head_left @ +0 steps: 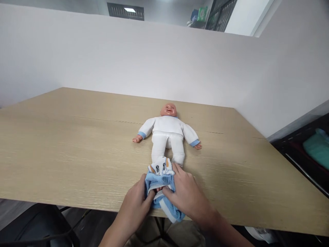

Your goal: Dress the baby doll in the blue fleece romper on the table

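Observation:
A baby doll [168, 125] in a white top and white trousers with blue cuffs lies face up on the table, its head toward the wall. At its feet, a blue and white terry garment [159, 178] with a cartoon face on it is bunched around the lower part of one leg. My left hand [137, 197] grips the garment's near left edge between thumb and fingers. On the other side, my right hand [186, 190] pinches its right edge, the thumb inside the opening. A bit of the doll's foot [158, 189] shows in that opening. The other foot is hidden.
The wooden table [77, 147] reaches to a white wall [128, 58] at the back. A black chair [36, 226] stands below the front left edge. At the right is a dark rack [303, 144] with green cloth [317, 151] in it.

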The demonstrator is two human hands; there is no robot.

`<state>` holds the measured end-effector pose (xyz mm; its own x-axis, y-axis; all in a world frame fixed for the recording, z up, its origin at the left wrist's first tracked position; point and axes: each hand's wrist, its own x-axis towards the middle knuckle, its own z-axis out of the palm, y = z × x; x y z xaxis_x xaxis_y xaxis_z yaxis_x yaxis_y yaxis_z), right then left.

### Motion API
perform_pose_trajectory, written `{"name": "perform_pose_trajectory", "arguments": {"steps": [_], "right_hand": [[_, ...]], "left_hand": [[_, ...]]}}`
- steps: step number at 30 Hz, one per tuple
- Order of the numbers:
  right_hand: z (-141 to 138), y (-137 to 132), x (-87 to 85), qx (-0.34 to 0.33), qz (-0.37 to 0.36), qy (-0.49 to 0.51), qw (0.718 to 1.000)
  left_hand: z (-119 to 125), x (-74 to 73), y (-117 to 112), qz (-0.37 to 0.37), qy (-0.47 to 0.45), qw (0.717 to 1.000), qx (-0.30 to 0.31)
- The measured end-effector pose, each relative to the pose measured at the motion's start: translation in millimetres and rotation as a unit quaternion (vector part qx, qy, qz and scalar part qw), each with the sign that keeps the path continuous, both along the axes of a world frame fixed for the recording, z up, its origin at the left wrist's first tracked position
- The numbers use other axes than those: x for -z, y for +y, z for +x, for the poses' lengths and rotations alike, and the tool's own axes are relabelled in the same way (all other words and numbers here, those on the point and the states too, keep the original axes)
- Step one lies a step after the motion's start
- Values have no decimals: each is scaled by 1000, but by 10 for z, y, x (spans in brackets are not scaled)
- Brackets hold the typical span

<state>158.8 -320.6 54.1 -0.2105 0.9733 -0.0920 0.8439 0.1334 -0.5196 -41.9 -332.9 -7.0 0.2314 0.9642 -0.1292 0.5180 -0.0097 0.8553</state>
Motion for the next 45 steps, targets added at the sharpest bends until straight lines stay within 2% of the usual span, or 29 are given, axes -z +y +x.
{"name": "perform_pose_trajectory", "arguments": {"steps": [3, 5, 8, 11, 15, 19, 22, 25, 28, 32, 34, 35, 38, 41, 43, 45], "right_hand": [[-4, 0, 12, -7, -15, 8, 1000], [15, -1, 10, -15, -16, 45, 999], [65, 11, 28, -30, -10, 127, 991], [115, 56, 75, -36, 5, 186, 982], [166, 219, 110, -44, 52, 219, 973], [262, 472, 68, -100, 85, 264, 956], [400, 625, 66, -138, 43, 281, 949], [564, 711, 168, -140, -26, 314, 939], [679, 762, 352, -142, -74, 398, 903], [728, 807, 560, -158, -127, 534, 821], [746, 816, 616, -145, -164, 574, 789], [759, 817, 635, -136, -180, 581, 782], [800, 816, 666, -116, -205, 583, 777], [819, 812, 666, -109, -212, 595, 767], [814, 808, 653, -113, -222, 606, 756], [802, 802, 641, -116, -224, 616, 746]], "left_hand": [[19, 40, -11, 29, -12, 999, 3], [18, 51, -13, 21, -34, 999, 11], [2, 77, 9, -5, -100, 995, 5], [-15, 133, 73, 32, -174, 984, -23], [-43, 184, 252, 105, -171, 979, -28], [-118, 140, 524, 156, -168, 973, -20], [-203, 87, 704, 133, -178, 975, 27], [-300, 51, 789, 90, -163, 981, 55], [-391, 19, 780, 36, -158, 984, 77], [-497, -24, 748, -30, -172, 977, 123], [-541, -44, 775, -34, -181, 971, 152], [-557, -59, 803, -26, -181, 970, 160], [-542, -162, 929, 39, -144, 980, 136], [-405, -404, 1101, 136, -57, 981, 125], [-260, -620, 1244, 181, 12, 966, 186], [-100, -830, 1413, 190, 73, 940, 273]]}}
